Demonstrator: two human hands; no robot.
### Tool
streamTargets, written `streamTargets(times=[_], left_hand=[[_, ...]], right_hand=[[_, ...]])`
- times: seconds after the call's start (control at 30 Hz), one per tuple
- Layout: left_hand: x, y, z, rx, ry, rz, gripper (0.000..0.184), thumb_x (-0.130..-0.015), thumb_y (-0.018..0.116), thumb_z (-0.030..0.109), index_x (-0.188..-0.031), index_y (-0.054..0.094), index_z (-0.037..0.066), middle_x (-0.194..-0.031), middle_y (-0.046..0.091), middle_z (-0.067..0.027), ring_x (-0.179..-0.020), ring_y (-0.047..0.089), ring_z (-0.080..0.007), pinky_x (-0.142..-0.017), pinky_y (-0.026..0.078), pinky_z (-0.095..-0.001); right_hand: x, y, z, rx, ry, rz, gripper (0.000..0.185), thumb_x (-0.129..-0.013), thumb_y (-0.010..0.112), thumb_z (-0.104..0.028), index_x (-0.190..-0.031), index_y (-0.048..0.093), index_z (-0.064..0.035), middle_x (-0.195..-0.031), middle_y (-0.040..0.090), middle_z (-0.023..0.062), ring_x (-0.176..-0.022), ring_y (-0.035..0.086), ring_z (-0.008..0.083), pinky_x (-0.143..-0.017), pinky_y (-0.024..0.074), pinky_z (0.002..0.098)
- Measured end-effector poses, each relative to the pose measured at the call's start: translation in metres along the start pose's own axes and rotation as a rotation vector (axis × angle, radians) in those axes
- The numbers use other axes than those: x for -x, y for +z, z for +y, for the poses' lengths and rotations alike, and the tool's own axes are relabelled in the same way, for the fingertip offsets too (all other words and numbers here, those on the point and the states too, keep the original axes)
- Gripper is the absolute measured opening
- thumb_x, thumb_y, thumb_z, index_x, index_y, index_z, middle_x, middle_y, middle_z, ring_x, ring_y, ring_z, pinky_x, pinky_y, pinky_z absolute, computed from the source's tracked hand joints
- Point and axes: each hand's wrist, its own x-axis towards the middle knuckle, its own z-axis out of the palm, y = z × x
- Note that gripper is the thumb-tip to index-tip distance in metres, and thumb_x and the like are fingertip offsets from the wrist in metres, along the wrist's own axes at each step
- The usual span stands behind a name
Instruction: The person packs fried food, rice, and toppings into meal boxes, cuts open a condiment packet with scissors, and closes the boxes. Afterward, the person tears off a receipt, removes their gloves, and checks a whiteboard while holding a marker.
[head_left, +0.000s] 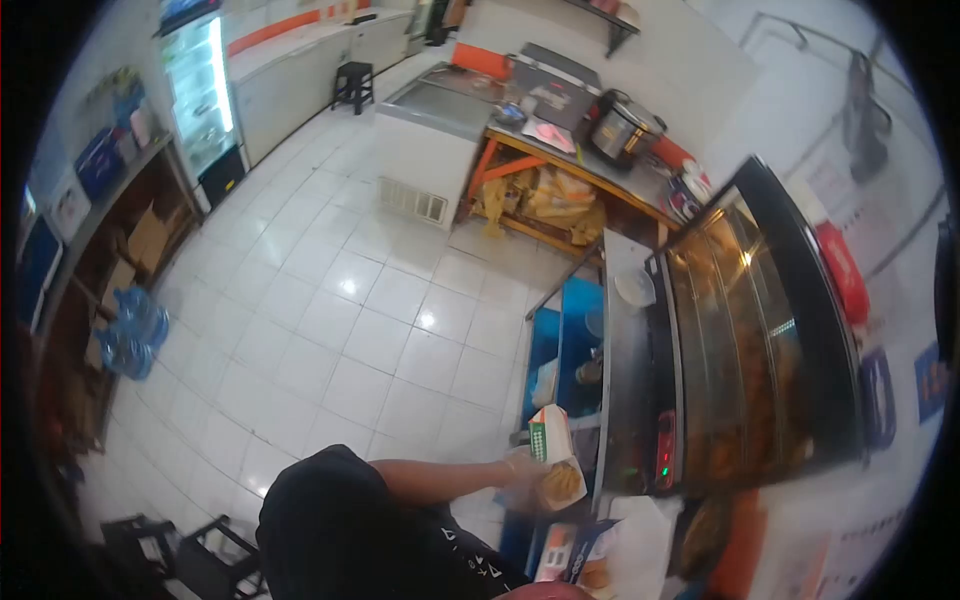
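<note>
My left hand, in a thin clear glove, is closed on an open paper food box with white, green and orange print. In the box lies a golden-brown piece of food, which looks fried. Just below it in the view is another open box with dark blue print and brown food inside. A bit of skin at the bottom edge may belong to my right arm; my right hand is out of sight.
A glass food warmer stands at right beside a narrow metal counter with a clear bowl. Blue shelves sit underneath. Behind are a chest freezer and large cooker. Water bottles and black stools are at left.
</note>
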Motion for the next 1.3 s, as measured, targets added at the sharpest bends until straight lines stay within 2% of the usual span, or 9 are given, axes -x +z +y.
streamTargets(times=[0.17, 0.3, 0.37, 0.4, 0.5, 0.7, 0.8, 1.1, 1.3], left_hand=[[0.062, 0.025, -0.037, -0.181, -0.052, -0.074, 0.029, -0.084, 0.072, 0.013, -0.11, 0.067, 0.003, -0.099, 0.068, -0.0093, -0.088, 0.066, -0.0184, -0.074, 0.056, -0.035], [0.111, 0.077, -0.06, -0.269, -0.112, -0.283, 0.03, -0.081, 0.073, 0.012, -0.109, 0.068, 0.002, -0.105, 0.068, -0.0094, -0.091, 0.066, -0.0181, -0.083, 0.055, -0.0343], [0.123, 0.098, -0.1, -0.16, -0.151, -0.399, 0.037, -0.083, 0.07, 0.017, -0.117, 0.066, 0.002, -0.101, 0.068, -0.0054, -0.092, 0.063, -0.0145, -0.083, 0.052, -0.0314], [0.124, 0.118, -0.11, -0.552, -0.162, -0.479, 0.038, -0.087, 0.066, 0.021, -0.118, 0.065, -0.001, -0.11, 0.066, -0.009, -0.101, 0.061, -0.0166, -0.091, 0.05, -0.0334], [0.128, 0.157, -0.176, -0.256, -0.414, -0.449, 0.047, -0.091, 0.063, 0.029, -0.129, 0.051, 0.004, -0.124, 0.059, -0.0104, -0.115, 0.058, -0.0246, -0.096, 0.048, -0.0424], [0.158, 0.338, -0.254, -0.24, -0.422, -0.488, 0.052, -0.09, 0.066, 0.024, -0.135, 0.046, 0.007, -0.129, 0.058, -0.0087, -0.12, 0.055, -0.0256, -0.097, 0.047, -0.0456], [0.182, 0.405, -0.29, -0.21, -0.345, -0.661, 0.049, -0.091, 0.064, 0.022, -0.134, 0.047, 0.008, -0.129, 0.058, -0.0076, -0.12, 0.056, -0.0249, -0.096, 0.047, -0.0457], [0.156, 0.583, -0.441, -0.283, -0.518, -0.649, 0.047, -0.094, 0.06, 0.018, -0.136, 0.043, 0.005, -0.132, 0.052, -0.0104, -0.121, 0.053, -0.0288, -0.098, 0.048, -0.0493], [0.133, 0.668, -0.506, -0.312, -0.473, -0.628, 0.048, -0.09, 0.066, 0.015, -0.131, 0.047, 0.002, -0.128, 0.054, -0.0128, -0.114, 0.054, -0.0272, -0.093, 0.049, -0.0456]], right_hand=[[0.068, -0.105, 0.045, -0.091, 0.115, 0.214, 0.041, -0.073, 0.076, -0.011, -0.109, 0.064, 0.0053, -0.112, 0.065, 0.02, -0.104, 0.063, 0.0223, -0.089, 0.052, 0.0391], [0.135, -0.22, 0.118, 0.228, -0.354, 0.393, 0.046, -0.072, 0.079, -0.012, -0.113, 0.065, 0.0053, -0.114, 0.065, 0.0203, -0.107, 0.063, 0.0217, -0.089, 0.0521, 0.0395], [0.144, -0.266, 0.116, -1.277, 0.129, 0.242, 0.051, -0.092, 0.059, -0.024, -0.134, 0.048, 0.0026, -0.133, 0.054, 0.0179, -0.124, 0.053, 0.0278, -0.107, 0.0413, 0.0453], [0.156, -0.293, 0.129, -1.151, 0.164, 0.357, 0.048, -0.094, 0.055, -0.028, -0.133, 0.048, 0.001, -0.131, 0.054, 0.0158, -0.121, 0.054, 0.0267, -0.104, 0.0438, 0.0424], [0.209, -0.383, 0.211, -1.119, 0.265, 0.619, 0.036, -0.095, 0.051, -0.024, -0.123, 0.054, -0.0019, -0.112, 0.06, 0.0075, -0.104, 0.059, 0.0184, -0.09, 0.0489, 0.0313], [0.219, -0.542, 0.255, -1.134, 0.367, 1.061, 0.029, -0.084, 0.051, -0.02, -0.11, 0.056, -0.0064, -0.1, 0.059, 0.0067, -0.086, 0.059, 0.0196, -0.078, 0.0483, 0.032], [0.245, -0.6, 0.299, -1.055, 0.51, 1.103, 0.049, -0.076, 0.051, -0.017, -0.122, 0.051, -0.001, -0.118, 0.058, 0.0118, -0.111, 0.058, 0.0269, -0.095, 0.0479, 0.0413], [0.185, -0.726, 0.374, -0.939, 0.571, 1.302, 0.035, -0.078, 0.053, -0.018, -0.108, 0.056, 0.0014, -0.104, 0.061, 0.0115, -0.094, 0.062, 0.0253, -0.082, 0.0512, 0.0378], [0.135, -0.793, 0.408, -0.718, 0.696, 1.155, 0.037, -0.083, 0.058, -0.023, -0.111, 0.062, 0.0, -0.104, 0.063, 0.0114, -0.103, 0.059, 0.0225, -0.089, 0.0472, 0.0362]])
